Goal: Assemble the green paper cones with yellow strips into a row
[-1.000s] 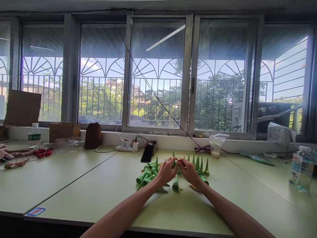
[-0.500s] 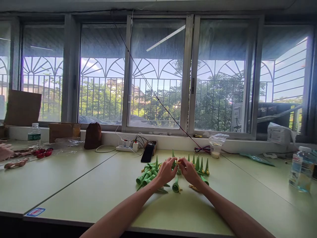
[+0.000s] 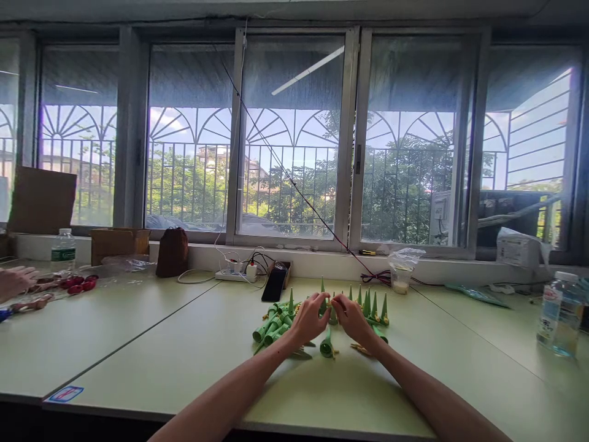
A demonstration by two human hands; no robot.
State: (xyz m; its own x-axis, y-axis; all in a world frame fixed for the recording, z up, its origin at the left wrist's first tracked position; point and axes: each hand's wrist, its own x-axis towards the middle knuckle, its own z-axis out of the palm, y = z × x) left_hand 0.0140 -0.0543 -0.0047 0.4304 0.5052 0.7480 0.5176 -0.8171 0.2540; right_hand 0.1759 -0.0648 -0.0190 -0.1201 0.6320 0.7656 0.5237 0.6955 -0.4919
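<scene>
My left hand (image 3: 309,319) and my right hand (image 3: 350,318) meet over a group of green cones, fingertips bent in and nearly touching. Both are closed in a pinch around something small, too hidden to name. Left of my hands lies a pile of green cones (image 3: 272,325) on their sides, with small yellow pieces among them. Several cones (image 3: 374,305) stand upright behind and to the right, yellow bits at their bases. One cone (image 3: 326,345) lies between my wrists, its hollow end facing me. Yellow pieces (image 3: 361,348) rest by my right wrist.
A black phone (image 3: 274,283) lies near a power strip (image 3: 235,275). Further right stand a plastic cup (image 3: 399,281) and a water bottle (image 3: 559,314). At the far left, another person's hand (image 3: 16,282) is beside red and brown beads (image 3: 76,283). A brown pouch (image 3: 172,252) stands by the sill.
My hands stay almost in place, fingertips shifting slightly. The other person's hand at the far left has moved further into view, and something blue now shows below it.
</scene>
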